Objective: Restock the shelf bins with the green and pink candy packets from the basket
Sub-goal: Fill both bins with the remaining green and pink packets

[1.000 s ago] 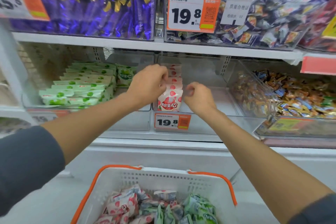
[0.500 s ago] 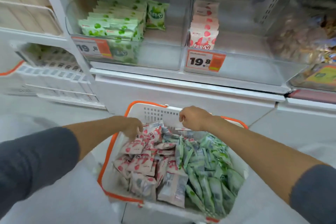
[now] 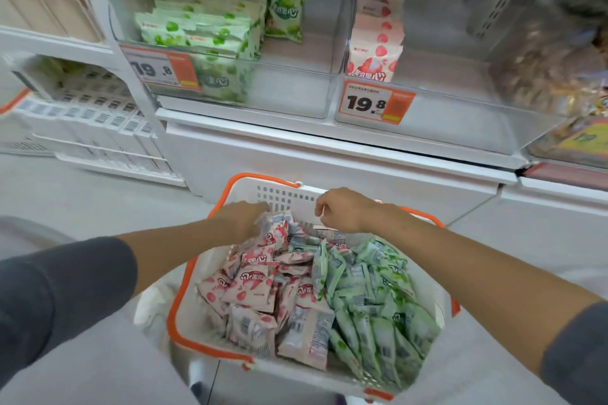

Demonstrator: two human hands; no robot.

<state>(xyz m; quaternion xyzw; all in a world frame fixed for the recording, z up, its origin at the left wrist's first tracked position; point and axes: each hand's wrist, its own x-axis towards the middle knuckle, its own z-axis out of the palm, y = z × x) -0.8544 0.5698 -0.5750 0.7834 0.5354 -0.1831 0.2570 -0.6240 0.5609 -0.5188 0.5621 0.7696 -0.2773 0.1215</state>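
A white basket with an orange rim (image 3: 184, 289) sits low in the middle of the view. Pink candy packets (image 3: 253, 286) fill its left half and green candy packets (image 3: 371, 306) its right half. My left hand (image 3: 241, 220) reaches into the far left corner and grips the top of an upright pink packet (image 3: 278, 230). My right hand (image 3: 343, 210) hovers over the basket's far side with fingers curled down; what they hold is hidden. On the shelf above, the left clear bin (image 3: 296, 99) holds rows of green packets (image 3: 204, 26). The bin beside it (image 3: 444, 115) holds one short row of pink packets (image 3: 375, 43).
Orange and white price tags (image 3: 375, 103) marked 19.8 hang on both bin fronts. A bin of mixed wrapped candies (image 3: 559, 76) stands at the right. White baskets (image 3: 88, 115) are stacked at the left. A white cabinet front (image 3: 329, 168) lies behind the basket.
Both hands left the pink packets in the shelf bin and came down into the basket. The view tilted down with them. My left hand now has a pink packet.
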